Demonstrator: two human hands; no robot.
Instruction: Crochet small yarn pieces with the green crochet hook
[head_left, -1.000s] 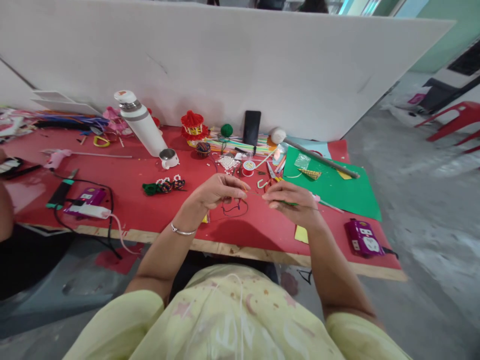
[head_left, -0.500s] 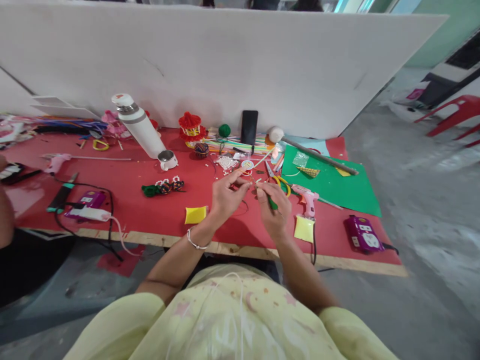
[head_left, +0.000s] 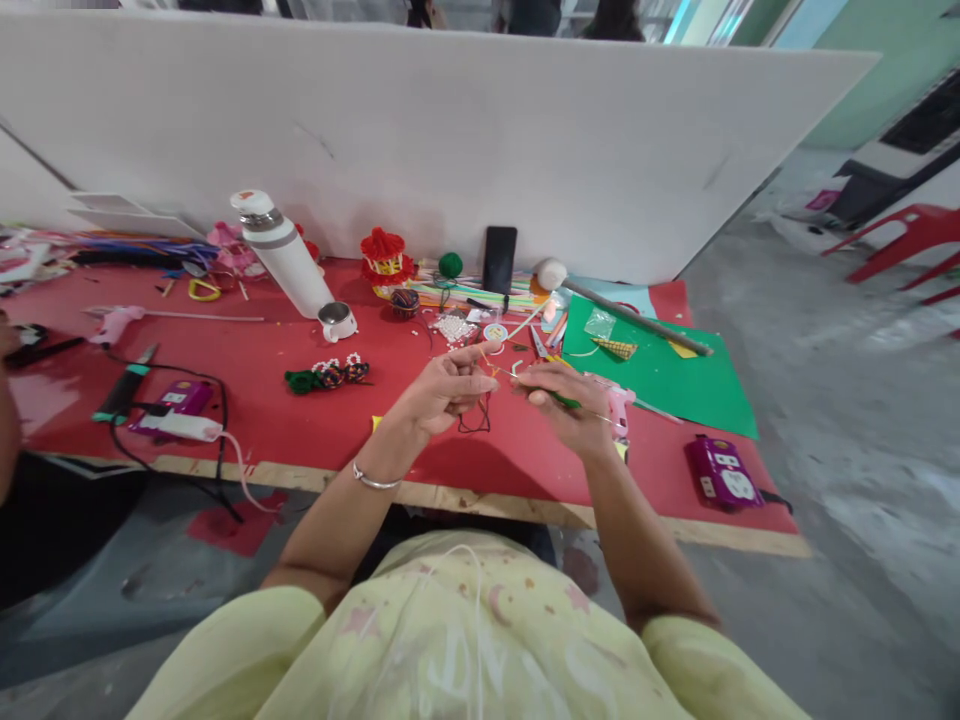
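My left hand (head_left: 444, 392) is closed, with thumb and fingers pinching a thin strand of yarn (head_left: 484, 358) that looks orange near the fingertips. A dark loop of the strand (head_left: 474, 428) hangs below that hand. Gripped in my right hand (head_left: 574, 405) is a crochet hook (head_left: 564, 400) with a green handle, its thin metal shaft pointing left to the yarn. The hands are slightly apart over the red table top (head_left: 420, 350). Behind them are scissors (head_left: 538, 342) and white beads (head_left: 455, 328). A ball of multicoloured yarn (head_left: 405, 303) sits farther back.
A white flask (head_left: 289, 260) and its cup (head_left: 337, 321) stand left of centre, near a beaded crochet piece (head_left: 328, 373). A phone (head_left: 499, 260) leans on the white board (head_left: 450, 140). Rightward are a pink glue gun (head_left: 619, 408), green sheet (head_left: 675, 385) and purple power socket (head_left: 726, 472).
My hands have moved slightly apart and down, the right one rightward with its back turned more upward. The orange strand and the dark loop under the left hand now show more clearly.
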